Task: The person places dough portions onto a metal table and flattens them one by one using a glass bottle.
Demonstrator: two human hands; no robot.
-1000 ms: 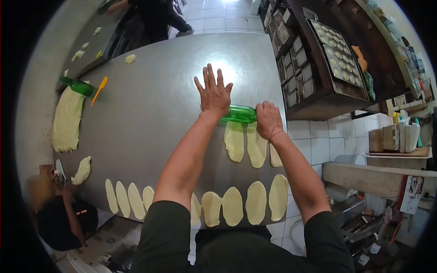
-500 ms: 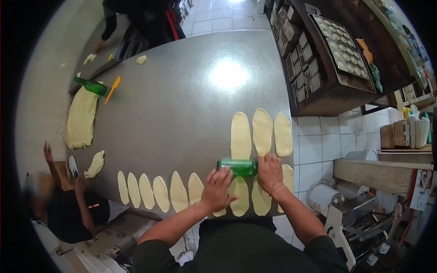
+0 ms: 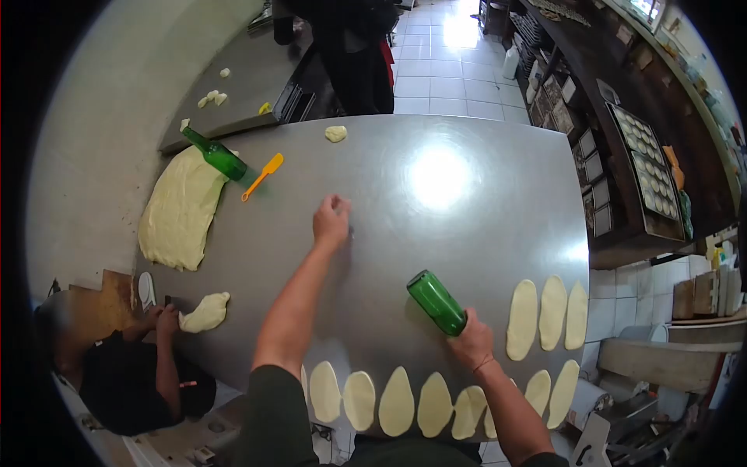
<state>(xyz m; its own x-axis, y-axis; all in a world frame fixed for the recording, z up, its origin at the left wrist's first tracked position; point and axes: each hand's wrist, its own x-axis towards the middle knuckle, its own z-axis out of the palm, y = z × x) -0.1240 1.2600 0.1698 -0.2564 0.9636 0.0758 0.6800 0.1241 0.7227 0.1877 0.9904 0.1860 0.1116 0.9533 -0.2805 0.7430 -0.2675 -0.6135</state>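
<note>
My right hand is wrapped round the neck end of a green bottle, whose base points up and to the left above the metal table. Far from the bottle, my left hand is over the middle of the table with its fingers curled together; whether they hold anything is too small to tell. Flat oval dough pieces lie in a row along the near edge. Three more ovals lie at the right, beyond that row.
A large dough slab, a second green bottle and an orange spatula lie at the left. A co-worker is beside a dough lump. Another person stands beyond the table. Filled trays are at right.
The bottle has come off the dough, held by my right hand alone. My left hand has let go of it and moved forward and left. The view has shifted left.
</note>
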